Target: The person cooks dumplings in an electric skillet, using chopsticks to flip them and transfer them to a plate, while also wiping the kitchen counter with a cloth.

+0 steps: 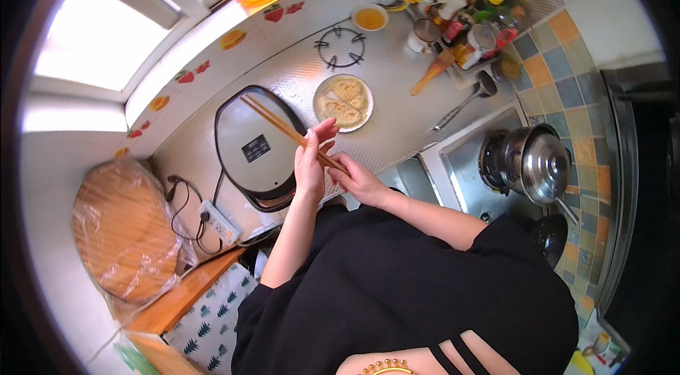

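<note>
A pair of wooden chopsticks (pixel 273 119) slants across both hands, their tips over the closed lid of an electric griddle (pixel 265 162). My left hand (pixel 311 168) has them between its thumb and palm, with its other fingers stretched out. Close beside it, my right hand (pixel 361 181) grips their rear end. Just beyond my left fingertips is a plate (pixel 368 119) holding browned flatbread pieces (pixel 345 101), which look folded or filled.
A power strip (pixel 219 222) with cords lies left of the griddle, near a plastic-wrapped round wooden board (pixel 125 231). Behind the plate are a wire pot stand (pixel 363 51) and a bowl of yellow liquid (pixel 370 19). Rightward are a ladle (pixel 484 85), condiment bottles (pixel 459 27) and a lidded pot (pixel 547 165).
</note>
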Demonstrator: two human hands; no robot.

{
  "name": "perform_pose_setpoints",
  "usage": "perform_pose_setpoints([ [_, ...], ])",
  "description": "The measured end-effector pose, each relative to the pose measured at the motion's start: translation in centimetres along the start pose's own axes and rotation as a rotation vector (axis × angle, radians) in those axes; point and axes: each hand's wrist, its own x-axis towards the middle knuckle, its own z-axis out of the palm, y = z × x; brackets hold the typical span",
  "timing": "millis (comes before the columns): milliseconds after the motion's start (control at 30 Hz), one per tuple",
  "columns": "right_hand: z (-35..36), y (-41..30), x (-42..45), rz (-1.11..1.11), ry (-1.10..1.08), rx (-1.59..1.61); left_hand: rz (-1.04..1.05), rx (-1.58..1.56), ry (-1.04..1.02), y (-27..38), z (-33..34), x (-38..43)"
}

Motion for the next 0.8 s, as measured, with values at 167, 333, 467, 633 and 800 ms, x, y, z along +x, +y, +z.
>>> perform_pose_setpoints([
  [167,-3.4,1.5,-2.3,-0.022,0.208,-0.107,-0.189,0.033,-0.158,-3.3,3.4,2.3],
  [333,-7.6,5.0,-4.1,0.080,0.488,-0.252,-0.443,-0.111,-0.105,-8.9,4.0,3.5],
  [467,-10.1,6.3,-4.4,-0.172,0.683,-0.638,-0.451,0.020,0.290,-12.2,2.8,4.8],
  [633,-11.1,6.4,-0.9,-0.042,0.596,-0.917,-0.245,0.335,0.598,-15.4,-0.2,8.8],
  [800,-11.4,7.3,4.3,-0.062,0.493,-1.064,-0.206,0.412,0.632,-16.3,-0.7,10.1],
])
